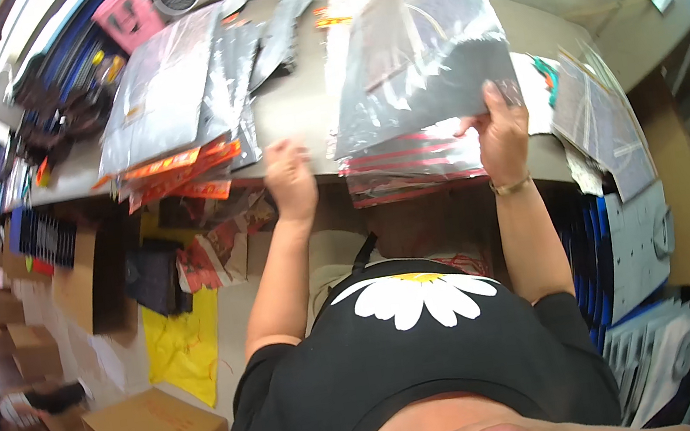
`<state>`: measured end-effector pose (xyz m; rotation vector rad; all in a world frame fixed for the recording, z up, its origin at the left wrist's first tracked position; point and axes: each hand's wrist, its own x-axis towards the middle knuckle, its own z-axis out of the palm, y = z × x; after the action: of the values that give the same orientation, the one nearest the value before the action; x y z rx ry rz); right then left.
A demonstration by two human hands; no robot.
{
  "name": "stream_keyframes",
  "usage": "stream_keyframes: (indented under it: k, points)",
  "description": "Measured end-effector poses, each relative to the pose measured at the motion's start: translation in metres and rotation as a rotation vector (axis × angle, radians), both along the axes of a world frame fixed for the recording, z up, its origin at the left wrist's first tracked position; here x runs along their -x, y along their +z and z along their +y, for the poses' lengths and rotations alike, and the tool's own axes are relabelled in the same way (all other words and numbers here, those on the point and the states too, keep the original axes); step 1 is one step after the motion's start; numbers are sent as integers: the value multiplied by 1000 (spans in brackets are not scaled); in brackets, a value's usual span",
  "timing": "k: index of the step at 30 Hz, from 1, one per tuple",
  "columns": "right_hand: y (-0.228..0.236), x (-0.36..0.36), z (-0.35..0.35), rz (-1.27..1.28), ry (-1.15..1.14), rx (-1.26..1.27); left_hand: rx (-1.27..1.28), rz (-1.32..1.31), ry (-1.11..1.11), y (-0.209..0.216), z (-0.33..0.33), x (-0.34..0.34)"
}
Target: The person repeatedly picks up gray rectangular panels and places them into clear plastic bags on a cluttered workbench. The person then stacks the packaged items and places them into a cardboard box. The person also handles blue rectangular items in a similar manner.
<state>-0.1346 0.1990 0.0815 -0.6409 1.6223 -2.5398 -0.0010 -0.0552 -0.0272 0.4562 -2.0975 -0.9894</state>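
The slick plastic bag (437, 70) could slip or bend, because the right hand (503, 138) has its fingers clamped only on the near right corner; it slants ahead and left of them, above stacked packets (413, 168). The left hand (291, 181) hangs near the surface (295, 108) edge, blurred; whether its curled fingers meet, I cannot tell.

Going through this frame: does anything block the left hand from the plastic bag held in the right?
Nothing visible does. Between the left hand and the grey plastic bag in the right hand, only tabletop shows.
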Motion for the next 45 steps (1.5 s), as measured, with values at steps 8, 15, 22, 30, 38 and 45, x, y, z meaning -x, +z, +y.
stream_keyframes:
  k: [8, 15, 22, 30, 38, 45]
  points:
    - [70, -23, -80, 450, 253, -477, 482, 215, -32, 74, 66, 20]
    - [82, -79, -50, 928, 241, -591, 238, 220, 134, 75, -42, 41]
    - [-6, -33, 91, 781, -529, -700, -51, 177, 298, 88, -158, 11]
    - [-84, -12, 335, 157, -936, -1878, -473, 416, 370, 92, -259, -23]
    - [-90, 6, 338, -8, -860, -2071, -798, 596, 295, 55, -328, -64]
    - [-105, 14, 375, 118, -946, -2009, -411, 97, 741, 73, -268, -48]
